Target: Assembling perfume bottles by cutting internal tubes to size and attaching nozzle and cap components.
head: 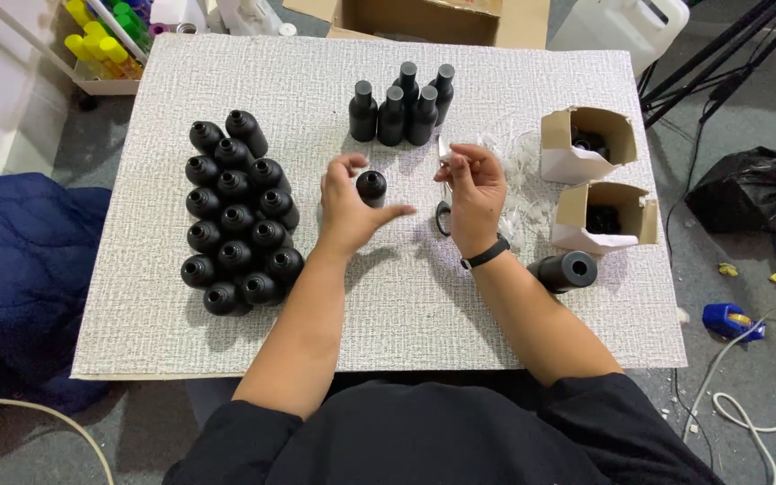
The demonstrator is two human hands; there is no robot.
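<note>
My left hand curls around a small black bottle that stands upright on the white textured table top; thumb and fingers are beside it, seemingly touching. My right hand pinches a thin white plastic piece between its fingertips. A black ring-shaped part lies just left of my right wrist. Behind the hands stand several capped black bottles. On the left, several uncapped black bottles stand packed together.
Two open cardboard boxes with black parts inside sit at the right, with loose white plastic bits beside them. A black bottle lies on its side near my right forearm. A big cardboard box is beyond the table.
</note>
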